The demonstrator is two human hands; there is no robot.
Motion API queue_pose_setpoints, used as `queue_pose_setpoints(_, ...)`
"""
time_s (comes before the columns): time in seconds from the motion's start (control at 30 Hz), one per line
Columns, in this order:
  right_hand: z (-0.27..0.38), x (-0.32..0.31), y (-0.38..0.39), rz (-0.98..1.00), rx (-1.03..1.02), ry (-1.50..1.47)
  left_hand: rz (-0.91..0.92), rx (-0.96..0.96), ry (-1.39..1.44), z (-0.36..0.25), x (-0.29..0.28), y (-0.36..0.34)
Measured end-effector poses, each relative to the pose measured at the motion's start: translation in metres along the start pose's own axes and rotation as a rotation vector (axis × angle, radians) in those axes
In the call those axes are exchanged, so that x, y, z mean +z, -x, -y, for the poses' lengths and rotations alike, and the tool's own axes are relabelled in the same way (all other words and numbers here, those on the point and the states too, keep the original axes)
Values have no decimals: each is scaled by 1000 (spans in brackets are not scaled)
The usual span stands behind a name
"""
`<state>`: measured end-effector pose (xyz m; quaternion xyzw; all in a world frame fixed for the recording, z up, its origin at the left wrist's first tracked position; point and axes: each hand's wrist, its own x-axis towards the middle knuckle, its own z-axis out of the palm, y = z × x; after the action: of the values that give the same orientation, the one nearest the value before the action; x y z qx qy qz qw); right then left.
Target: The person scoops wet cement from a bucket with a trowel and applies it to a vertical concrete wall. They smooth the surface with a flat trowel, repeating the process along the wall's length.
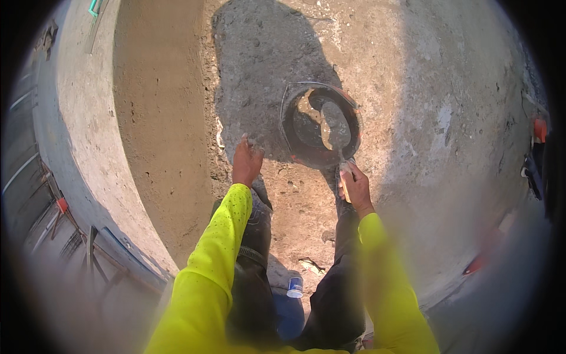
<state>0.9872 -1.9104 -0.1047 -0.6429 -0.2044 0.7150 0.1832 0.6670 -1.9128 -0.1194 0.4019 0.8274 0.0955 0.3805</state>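
Observation:
My right hand [355,187] is closed around the light wooden handle of a trowel [335,125]. The trowel's rounded grey blade reaches into a round black bucket [290,133] with traces of orange on its rim. Inside the bucket are a dark wet mix and a light brown streak beside the blade; its depth is hard to judge. To the bucket's left, my left hand [247,160] hovers over the ground with fingers loosely bent and partly apart. No object shows in it. Both forearms wear bright yellow sleeves, the left one spotted with dark specks.
A smooth, damp brown band [162,106] runs along the left, bordered by a pale concrete edge [94,112]. Rough ground [300,189] lies under the bucket. Between my legs sit a small blue-and-white cup [295,287] and a larger blue object [289,312]. Boards and poles stand far left.

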Motion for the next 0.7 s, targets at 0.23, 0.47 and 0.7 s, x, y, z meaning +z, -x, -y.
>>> queue_pose_setpoints(0.23,105,74,129,-49,18,-314,-329,147,-157,29,-238,94)
queue_pose_setpoints(0.47,188,210,151,-485,-406,-534,-469,-167,-303,188,-422,247)
queue_pose_setpoints(0.7,249,449,19,-821,-1024,-6,-436,-597,-289,278,-501,344)
